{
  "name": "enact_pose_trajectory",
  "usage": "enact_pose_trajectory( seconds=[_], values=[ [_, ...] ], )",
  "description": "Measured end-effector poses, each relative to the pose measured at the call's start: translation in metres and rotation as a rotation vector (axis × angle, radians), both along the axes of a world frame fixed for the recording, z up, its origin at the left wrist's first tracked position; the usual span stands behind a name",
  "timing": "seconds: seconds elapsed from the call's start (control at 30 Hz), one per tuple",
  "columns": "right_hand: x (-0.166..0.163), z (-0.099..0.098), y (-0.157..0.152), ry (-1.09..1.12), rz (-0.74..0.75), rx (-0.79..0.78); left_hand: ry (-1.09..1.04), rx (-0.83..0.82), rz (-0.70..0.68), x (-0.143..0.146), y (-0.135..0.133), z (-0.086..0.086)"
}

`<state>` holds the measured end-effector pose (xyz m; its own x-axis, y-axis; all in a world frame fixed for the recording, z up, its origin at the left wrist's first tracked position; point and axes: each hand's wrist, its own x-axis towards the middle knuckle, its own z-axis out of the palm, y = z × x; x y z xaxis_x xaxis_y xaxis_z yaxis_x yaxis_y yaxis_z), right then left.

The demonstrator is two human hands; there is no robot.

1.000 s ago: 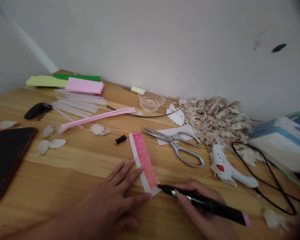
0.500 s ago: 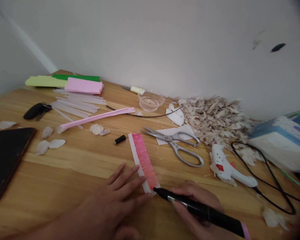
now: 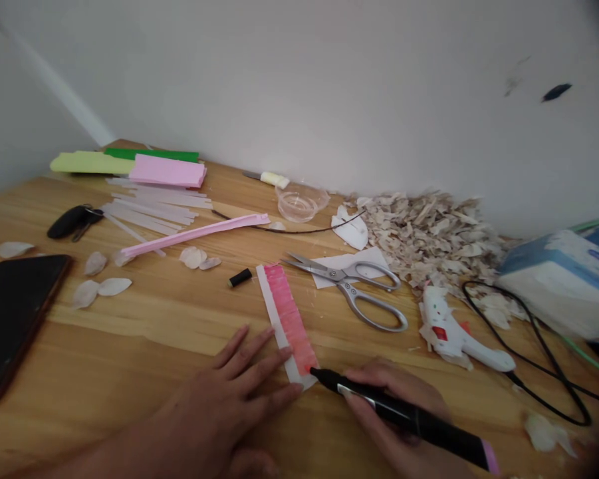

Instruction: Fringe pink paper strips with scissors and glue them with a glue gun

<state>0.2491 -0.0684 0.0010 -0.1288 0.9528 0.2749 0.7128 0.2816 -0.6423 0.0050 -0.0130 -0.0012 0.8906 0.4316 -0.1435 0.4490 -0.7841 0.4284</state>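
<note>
A paper strip (image 3: pixel 292 319) lies on the wooden table, coloured pink-red along most of its width, with a white band down its left side and a white lower end. My left hand (image 3: pixel 239 392) rests flat with fingers spread, their tips on the strip's left edge. In my right hand (image 3: pixel 399 406) is a black marker (image 3: pixel 413 419) with a pink end, its tip touching the coloured area near the strip's lower right. A small black marker cap (image 3: pixel 240 277) lies left of the strip's top. Grey-handled scissors (image 3: pixel 349 283) lie just right of the strip, blades parted.
A white glue gun (image 3: pixel 449 332) with a black cord lies at right, before a heap of pale scraps (image 3: pixel 429 233) and a tissue pack (image 3: pixel 553 279). Leftward are a phone (image 3: pixel 20 319), keys (image 3: pixel 74 221), white strips (image 3: pixel 154 209), folded pink paper (image 3: pixel 168 171) and a clear bowl (image 3: pixel 299 201).
The marker tip has shifted slightly up and right along the strip's lower end. My left hand stays almost in place on the strip's edge.
</note>
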Motion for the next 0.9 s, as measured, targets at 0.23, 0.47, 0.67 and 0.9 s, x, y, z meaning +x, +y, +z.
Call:
enact_pose_trajectory(
  seconds=[0.23,0.47,0.67,0.9],
  values=[
    [-0.005,0.002,0.000,-0.017,-0.082,0.094,0.050,-0.014,-0.009,0.002,0.001,0.000],
    [-0.009,0.001,0.001,-0.013,-0.049,0.152,0.047,-0.018,0.013,0.002,-0.001,0.003],
    [0.002,-0.002,-0.003,0.021,-0.080,0.016,0.074,-0.035,0.017,0.005,0.000,0.006],
    [-0.015,0.004,0.001,0.031,-0.064,0.187,0.048,-0.019,-0.006,0.004,0.003,0.000]
  ],
)
